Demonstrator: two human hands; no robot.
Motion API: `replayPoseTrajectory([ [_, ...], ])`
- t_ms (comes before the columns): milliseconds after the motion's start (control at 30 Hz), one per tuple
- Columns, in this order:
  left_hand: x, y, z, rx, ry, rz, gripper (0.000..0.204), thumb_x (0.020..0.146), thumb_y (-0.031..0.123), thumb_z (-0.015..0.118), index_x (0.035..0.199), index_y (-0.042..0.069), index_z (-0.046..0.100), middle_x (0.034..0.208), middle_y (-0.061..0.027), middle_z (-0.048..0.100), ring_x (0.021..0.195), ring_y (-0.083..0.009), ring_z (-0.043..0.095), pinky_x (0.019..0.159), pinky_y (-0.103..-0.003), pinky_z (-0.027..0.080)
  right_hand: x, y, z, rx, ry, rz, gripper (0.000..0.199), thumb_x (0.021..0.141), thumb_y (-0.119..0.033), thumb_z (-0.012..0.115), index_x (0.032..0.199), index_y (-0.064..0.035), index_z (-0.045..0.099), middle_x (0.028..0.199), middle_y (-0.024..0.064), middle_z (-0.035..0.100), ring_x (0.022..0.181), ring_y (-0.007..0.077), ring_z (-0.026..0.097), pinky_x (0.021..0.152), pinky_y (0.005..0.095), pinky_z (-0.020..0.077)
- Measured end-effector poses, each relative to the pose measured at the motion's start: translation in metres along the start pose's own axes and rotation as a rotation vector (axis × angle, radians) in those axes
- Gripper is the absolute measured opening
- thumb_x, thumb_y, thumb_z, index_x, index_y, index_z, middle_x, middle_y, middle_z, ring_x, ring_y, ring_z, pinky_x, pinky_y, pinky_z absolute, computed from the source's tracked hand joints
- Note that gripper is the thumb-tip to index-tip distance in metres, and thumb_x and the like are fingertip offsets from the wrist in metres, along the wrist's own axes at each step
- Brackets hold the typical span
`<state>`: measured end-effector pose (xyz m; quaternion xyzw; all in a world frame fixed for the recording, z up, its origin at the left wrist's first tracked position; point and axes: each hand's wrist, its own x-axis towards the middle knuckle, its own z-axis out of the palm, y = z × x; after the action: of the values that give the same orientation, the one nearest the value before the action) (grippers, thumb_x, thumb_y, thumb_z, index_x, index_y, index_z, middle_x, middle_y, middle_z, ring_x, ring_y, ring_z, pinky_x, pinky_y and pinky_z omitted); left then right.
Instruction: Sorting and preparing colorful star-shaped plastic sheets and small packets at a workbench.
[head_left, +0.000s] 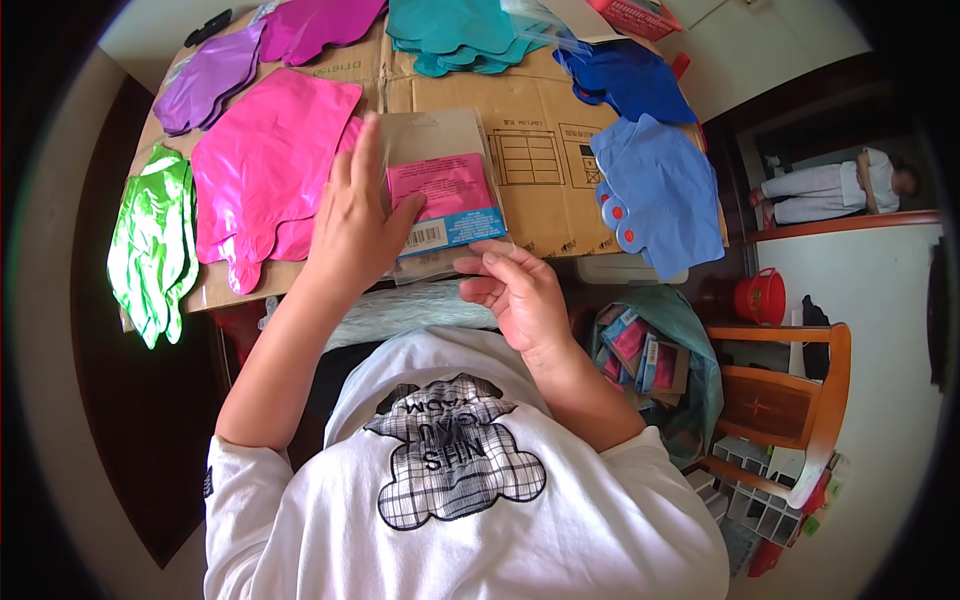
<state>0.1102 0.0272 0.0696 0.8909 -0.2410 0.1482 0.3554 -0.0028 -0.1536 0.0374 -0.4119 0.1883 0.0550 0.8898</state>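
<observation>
The left hand (pixel 352 225) pins a clear packet with a pink card (pixel 440 200) flat against the cardboard, fingers spread over its left edge. The right hand (pixel 515 295) pinches the packet's near corner, steadying it. Flat pink foil balloons (pixel 265 165) lie just left.

The left hand (pixel 352 225) lies flat on a clear packet (pixel 440 195) with a pink and blue card inside, and the thumb presses the card. The right hand (pixel 515 290) holds the lower edge of the packet with the fingertips. The packet rests on a flattened cardboard box (pixel 530 130). Around it lie flat foil balloons: pink (pixel 265 165), green (pixel 152 245), purple (pixel 210 75), teal (pixel 450 30) and blue (pixel 655 190). A bag of similar packets (pixel 645 360) stands at the right.
</observation>
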Motion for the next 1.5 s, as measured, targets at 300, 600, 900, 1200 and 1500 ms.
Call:
replayPoseTrajectory([
  [300,-0.001,0.009,-0.006,-0.092,-0.366,0.519,0.027,0.072,0.011,0.075,0.095,0.006,0.062,0.105,-0.0107,0.059,0.104,-0.0303,0.057,0.089,-0.042,0.045,-0.006,-0.018,-0.003,-0.192,-0.071,0.067,0.026,0.097,-0.017,0.053,0.115,0.001,0.06,0.099,0.0155,0.069,0.077,0.0199,0.069,0.073,0.033,0.0579],
  [600,-0.004,0.004,0.004,-0.113,-0.198,0.475,0.027,0.07,0.009,0.075,0.092,0.005,0.061,0.097,-0.0103,0.061,0.094,-0.0301,0.06,0.084,-0.041,0.048,0.128,-0.182,-0.022,-1.542,0.177,-0.674,0.021,0.084,-0.025,0.067,0.079,-0.005,0.07,0.076,0.0118,0.071,0.072,0.0261,0.069,0.065,0.0374,0.0513],
  [900,-0.003,0.006,0.009,-0.104,-0.113,0.497,0.015,0.073,0.007,0.071,0.084,0.004,0.062,0.09,-0.0074,0.062,0.091,-0.026,0.063,0.086,-0.041,0.049,0.238,-0.215,0.008,-2.007,0.549,-0.438,0.029,0.078,-0.023,0.068,0.094,0.0002,0.071,0.1,0.0203,0.069,0.097,0.0343,0.066,0.084,0.0421,0.0527],
  [1200,-0.005,0.004,0.009,-0.123,-0.138,0.465,0.023,0.069,0.009,0.076,0.087,0.005,0.063,0.093,-0.007,0.062,0.094,-0.0273,0.062,0.086,-0.043,0.049,0.216,-0.206,0.03,-1.991,0.552,-0.15,0.029,0.078,-0.017,0.064,0.102,-0.0019,0.071,0.111,0.0179,0.068,0.105,0.031,0.065,0.088,0.0388,0.0532],
  [1500,-0.005,-0.003,0.015,0.052,-0.125,0.622,0.022,0.071,0.009,0.074,0.089,0.004,0.064,0.095,-0.0084,0.062,0.094,-0.0271,0.064,0.088,-0.045,0.051,0.115,-0.173,0.006,-1.978,0.308,-0.371,0.022,0.073,-0.018,0.066,0.084,0.0008,0.07,0.087,0.0216,0.069,0.081,0.0413,0.066,0.073,0.0431,0.0534],
])
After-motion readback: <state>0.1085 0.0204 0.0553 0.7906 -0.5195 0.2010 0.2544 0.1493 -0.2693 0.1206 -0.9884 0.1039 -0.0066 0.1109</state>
